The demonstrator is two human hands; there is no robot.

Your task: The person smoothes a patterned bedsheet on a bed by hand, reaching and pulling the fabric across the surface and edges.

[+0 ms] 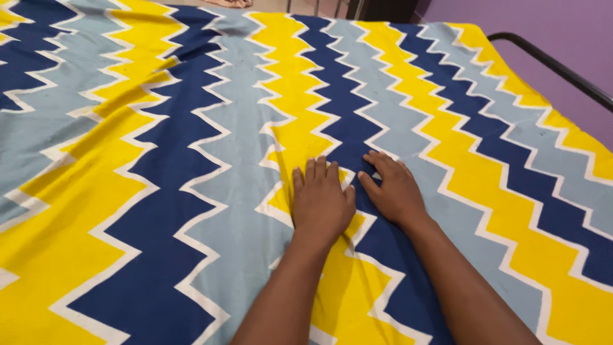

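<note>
Both hands lie flat, palms down and fingers open, gripping nothing: the left hand (321, 199) and the right hand (394, 189) press side by side on the bedsheet (191, 191), a zigzag of yellow, navy and pale blue covering the bed. At two o'clock runs a black bed rail (555, 67) against a purple wall (543, 25).

Bedsheet (191, 191): stepped zigzag bands running from near to far, in yellow, navy blue and pale grey-blue, each band edged with a thin white outline (the sequence repeats from left to right). Bed rail (555, 67), far right: plain black. Wall (543, 25) behind it: uniform purple, unpatterned. Floor strip at the far edge: pinkish.
</note>
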